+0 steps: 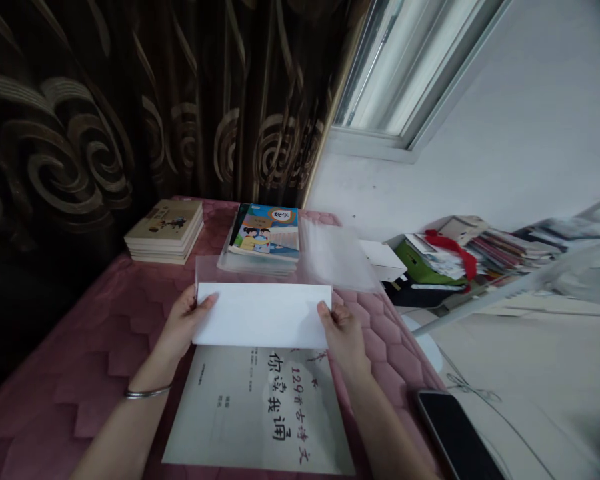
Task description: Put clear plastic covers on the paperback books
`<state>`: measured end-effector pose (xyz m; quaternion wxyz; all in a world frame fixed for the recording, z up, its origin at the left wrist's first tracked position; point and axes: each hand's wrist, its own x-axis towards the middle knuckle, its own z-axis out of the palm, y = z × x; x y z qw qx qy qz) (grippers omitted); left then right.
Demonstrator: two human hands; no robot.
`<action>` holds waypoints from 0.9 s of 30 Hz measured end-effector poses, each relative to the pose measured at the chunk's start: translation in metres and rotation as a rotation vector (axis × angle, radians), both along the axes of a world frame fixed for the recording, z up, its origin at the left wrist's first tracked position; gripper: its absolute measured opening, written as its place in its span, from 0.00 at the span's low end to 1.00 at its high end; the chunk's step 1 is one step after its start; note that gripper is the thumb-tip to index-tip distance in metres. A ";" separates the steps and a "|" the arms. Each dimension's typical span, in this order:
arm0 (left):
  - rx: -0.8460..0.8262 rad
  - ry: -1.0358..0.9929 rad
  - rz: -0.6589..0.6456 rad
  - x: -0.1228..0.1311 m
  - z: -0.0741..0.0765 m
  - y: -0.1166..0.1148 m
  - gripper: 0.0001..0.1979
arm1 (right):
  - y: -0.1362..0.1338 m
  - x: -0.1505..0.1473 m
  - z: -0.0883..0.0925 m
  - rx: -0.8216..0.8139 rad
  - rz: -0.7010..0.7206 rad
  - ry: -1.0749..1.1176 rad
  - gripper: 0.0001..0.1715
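My left hand [184, 323] pinches the left end of a white paper panel [264, 315], its thumb on top. At the other end my right hand [347, 333] grips the same panel in a like way. Clear plastic film [220, 268] shows just behind the panel's far edge; whether the two are joined I cannot tell. Between my forearms a pale grey-green booklet [230, 413] with Chinese writing lies turned sideways on the pink quilted cover. Its far part is hidden by the white panel.
Behind are a stack of tan books [165, 230], a blue textbook [270, 230] on a pile, and clear plastic sheets [335, 257]. A phone [457, 433] lies at the right edge of the pink quilted surface [130, 327]. Papers and books [515, 250] fill a shelf beyond.
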<state>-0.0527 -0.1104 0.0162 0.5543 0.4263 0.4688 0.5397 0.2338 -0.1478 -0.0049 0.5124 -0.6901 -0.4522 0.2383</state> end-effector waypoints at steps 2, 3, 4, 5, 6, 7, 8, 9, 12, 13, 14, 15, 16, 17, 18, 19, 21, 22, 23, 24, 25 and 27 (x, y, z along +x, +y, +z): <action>0.008 -0.007 -0.025 -0.002 -0.002 0.000 0.28 | 0.001 0.000 -0.001 0.007 0.015 0.038 0.28; 0.014 -0.011 -0.041 -0.003 -0.003 0.000 0.29 | 0.001 -0.001 -0.001 0.024 0.025 0.081 0.27; 0.019 -0.014 -0.061 -0.004 -0.004 0.000 0.29 | 0.001 -0.001 -0.001 0.049 0.036 0.131 0.27; 0.024 -0.017 -0.078 -0.005 -0.005 0.000 0.30 | 0.001 -0.002 -0.002 0.075 0.046 0.178 0.27; 0.027 -0.018 -0.092 -0.006 -0.006 0.000 0.30 | 0.001 -0.002 -0.002 0.095 0.050 0.214 0.27; 0.030 -0.018 -0.097 -0.006 -0.006 0.000 0.30 | 0.001 -0.002 -0.003 0.105 0.047 0.236 0.27; 0.034 -0.015 -0.094 -0.005 -0.007 0.000 0.30 | 0.001 -0.003 -0.003 0.105 0.038 0.243 0.26; 0.041 -0.009 -0.084 -0.005 -0.007 0.000 0.29 | 0.001 -0.003 -0.003 0.099 0.022 0.242 0.26; 0.067 0.022 -0.038 -0.002 -0.006 -0.001 0.27 | -0.001 -0.003 -0.004 0.075 -0.001 0.234 0.26; 0.073 0.031 -0.029 -0.001 -0.006 -0.001 0.26 | -0.002 -0.003 -0.004 0.069 -0.004 0.228 0.26; 0.077 0.038 -0.025 0.000 -0.006 -0.001 0.26 | -0.002 -0.003 -0.005 0.061 -0.005 0.220 0.27; 0.080 0.042 -0.023 0.000 -0.006 -0.001 0.25 | -0.002 -0.003 -0.005 0.052 -0.010 0.208 0.27; 0.084 0.044 -0.021 0.000 -0.006 -0.001 0.25 | -0.002 -0.003 -0.006 0.042 -0.018 0.193 0.27; 0.087 0.042 -0.022 0.000 -0.006 -0.002 0.25 | -0.002 -0.004 -0.006 0.032 -0.025 0.178 0.28; 0.087 0.038 -0.021 0.000 -0.006 -0.002 0.24 | -0.002 -0.004 -0.005 0.022 -0.027 0.162 0.29; 0.084 0.033 -0.019 0.000 -0.006 -0.002 0.24 | -0.001 -0.005 -0.005 0.016 -0.027 0.144 0.29; 0.075 0.026 -0.016 0.001 -0.006 -0.002 0.24 | -0.001 -0.005 -0.003 0.004 -0.030 0.102 0.31; 0.073 0.025 -0.015 0.001 -0.005 -0.002 0.25 | -0.001 -0.006 -0.003 0.000 -0.035 0.078 0.31; 0.074 0.025 -0.010 0.001 -0.005 -0.002 0.25 | -0.001 -0.006 -0.002 -0.004 -0.044 0.053 0.32; 0.078 0.026 -0.009 0.001 -0.004 -0.003 0.25 | -0.001 -0.006 -0.002 -0.008 -0.050 0.034 0.32; 0.081 0.028 -0.007 0.001 -0.004 -0.002 0.25 | -0.001 -0.007 -0.002 -0.008 -0.051 0.028 0.32; 0.082 0.030 -0.007 0.001 -0.004 -0.002 0.26 | -0.002 -0.008 -0.001 0.028 -0.056 0.055 0.31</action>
